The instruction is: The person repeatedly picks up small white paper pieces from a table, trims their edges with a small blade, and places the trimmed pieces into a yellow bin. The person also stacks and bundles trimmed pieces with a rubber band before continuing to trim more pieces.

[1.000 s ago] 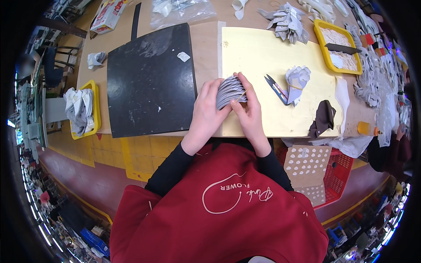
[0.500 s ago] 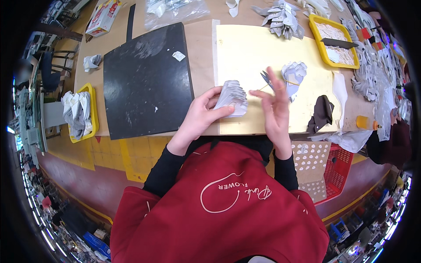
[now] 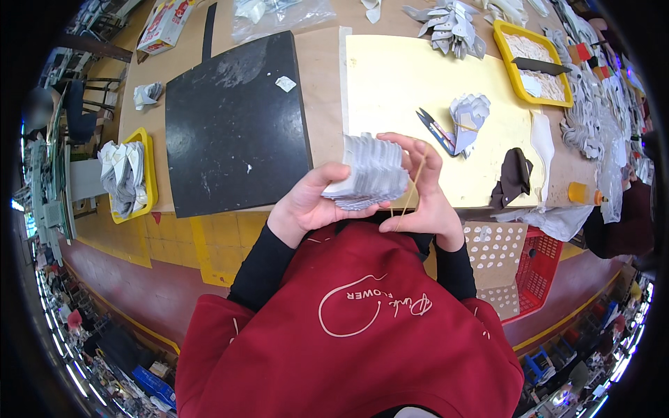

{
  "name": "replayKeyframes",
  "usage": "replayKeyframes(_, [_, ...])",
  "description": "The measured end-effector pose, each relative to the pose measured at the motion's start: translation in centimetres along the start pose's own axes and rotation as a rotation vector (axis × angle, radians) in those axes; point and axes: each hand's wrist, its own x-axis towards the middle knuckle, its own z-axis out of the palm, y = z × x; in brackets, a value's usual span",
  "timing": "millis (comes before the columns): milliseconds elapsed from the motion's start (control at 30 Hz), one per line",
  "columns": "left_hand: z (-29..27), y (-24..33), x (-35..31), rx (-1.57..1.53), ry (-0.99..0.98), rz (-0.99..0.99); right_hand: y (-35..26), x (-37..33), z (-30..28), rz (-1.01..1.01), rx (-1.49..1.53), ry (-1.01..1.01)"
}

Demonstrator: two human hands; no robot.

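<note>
My left hand (image 3: 304, 203) grips a thick stack of thin grey-white cut pieces (image 3: 375, 171) at the table's front edge, thumb on the near-left side and fingers beneath. A tan rubber band (image 3: 417, 181) is stretched between the thumb and fingers of my right hand (image 3: 437, 203), at the stack's right end. My right fingertips reach the stack's upper right edge. Whether the band loops round any pieces, I cannot tell. Beyond that hand, thread snips (image 3: 433, 129) lie beside a banded bundle of similar pieces (image 3: 470, 115) on the pale yellow sheet (image 3: 387, 76).
A black mat (image 3: 237, 132) covers the table's left part. Yellow baskets stand left (image 3: 148, 174) and far right (image 3: 512, 66), both with pieces inside. Dark fabric (image 3: 514, 175) and a small orange bottle (image 3: 578, 193) lie at right. A red crate (image 3: 540, 268) is below the table edge.
My left hand has turned the stack so its layered edges show. My right hand has come down and left to the stack, with the rubber band now stretched across its fingers.
</note>
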Motion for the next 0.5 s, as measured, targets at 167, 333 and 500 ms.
replayKeyframes(167, [3.4,-0.9,0.9,0.843,0.371,0.033,-3.5,2.5,-0.5,-0.036,-0.399,-0.142])
replayKeyframes(333, [1.9,-0.9,1.8,1.092,0.448,0.158,-6.8,3.2,0.2,-0.315,-0.608,-0.314])
replayKeyframes(500, [0.2,0.6,1.4,0.203,0.427,0.346,-7.2,1.6,0.6,-0.461,0.085,-0.139])
